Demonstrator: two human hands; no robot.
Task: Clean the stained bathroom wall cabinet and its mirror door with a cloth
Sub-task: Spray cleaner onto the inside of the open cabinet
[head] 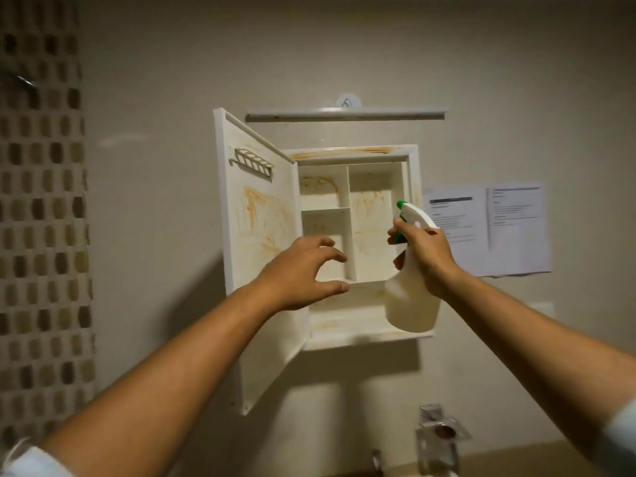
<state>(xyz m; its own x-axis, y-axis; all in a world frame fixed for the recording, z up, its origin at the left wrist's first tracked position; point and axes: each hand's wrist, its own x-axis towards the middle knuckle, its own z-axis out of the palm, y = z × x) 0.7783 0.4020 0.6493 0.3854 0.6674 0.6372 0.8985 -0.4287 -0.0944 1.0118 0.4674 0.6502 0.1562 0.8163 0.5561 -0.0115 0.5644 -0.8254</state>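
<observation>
A white wall cabinet hangs open on the beige wall, with orange-brown stains on its top edge, back panels and bottom shelf. Its door is swung out to the left; the stained inner side and a small white rack face me, and the mirror side is hidden. My right hand grips the neck of a white spray bottle with a green nozzle, which points into the right compartment. My left hand hovers in front of the lower left compartment, fingers spread and loosely bent, holding nothing. No cloth is in view.
A white light bar is fixed above the cabinet. Printed sheets are stuck to the wall at the right. Mosaic tiles cover the left wall. A chrome tap fitting sits below, near the bottom edge.
</observation>
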